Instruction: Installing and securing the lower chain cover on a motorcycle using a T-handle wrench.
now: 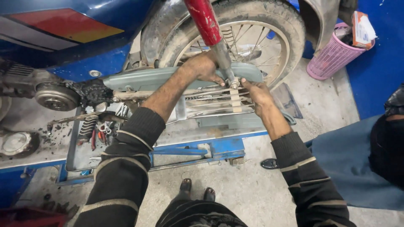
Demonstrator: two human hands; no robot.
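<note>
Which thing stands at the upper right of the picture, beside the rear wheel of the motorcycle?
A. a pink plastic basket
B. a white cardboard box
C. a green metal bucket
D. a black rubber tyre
A: a pink plastic basket with a latticed wall stands on the floor, right of the rear wheel.

The person wore a dark ribbed knit sweater with pale stripes across both sleeves, dark trousers, and open sandals; both hands were bare, ungloved.

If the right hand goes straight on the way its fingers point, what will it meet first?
Probably the shock absorber rod: the right hand points up-left at its lower end, the fingertips seemingly already there. Depth is unclear.
</note>
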